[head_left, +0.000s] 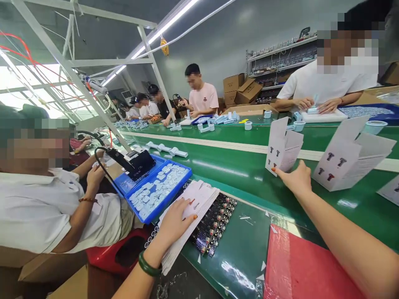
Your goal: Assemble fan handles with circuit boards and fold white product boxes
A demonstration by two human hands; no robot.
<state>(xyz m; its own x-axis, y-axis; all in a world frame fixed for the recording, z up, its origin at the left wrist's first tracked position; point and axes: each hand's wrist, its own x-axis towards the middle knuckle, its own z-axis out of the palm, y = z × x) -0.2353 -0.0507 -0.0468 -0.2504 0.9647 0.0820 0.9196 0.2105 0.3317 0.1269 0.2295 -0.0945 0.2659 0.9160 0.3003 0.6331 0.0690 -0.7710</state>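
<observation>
My left hand (178,220) lies with its fingers stretched out over a stack of flat, folded white cartons (204,195). A dark green bangle is on that wrist. Under and beside the stack are rows of dark circuit boards (215,226). My right hand (296,179) reaches over the green belt to an upright white box (282,151) with open flaps. Its thumb presses the box's lower front corner, and its fingers are on the right side, partly hidden. Another open white box (343,164), printed with small device pictures, stands to the right.
A red folder-like sheet (299,265) lies at the near edge. A blue tray (158,187) of pale blue parts sits left, near a black device (139,164) on a stand. One person sits close at left; others work across the green belt (218,160).
</observation>
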